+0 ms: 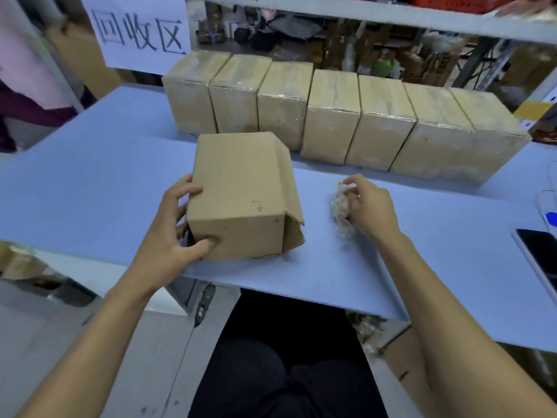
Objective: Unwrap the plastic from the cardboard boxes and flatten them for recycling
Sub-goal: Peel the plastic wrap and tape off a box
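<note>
The counter (90, 182) carries a row of wrapped boxes (331, 116) along its far edge, at twelve o'clock from me. The bare box (241, 194) lies at eleven o'clock, long axis running away from me, loose flaps at its three o'clock side. My left hand (171, 230) grips its near-left corner, thumb on the front face. My right hand (370, 206), well apart at one o'clock, is closed round the wadded plastic (340, 209). Judgement: the left hand is nearer, so flattening starts there.

left hand (168, 236) gripping bare box (241, 194); right hand (370, 206) clutching plastic wad (342, 209) (crumpled)
</note>
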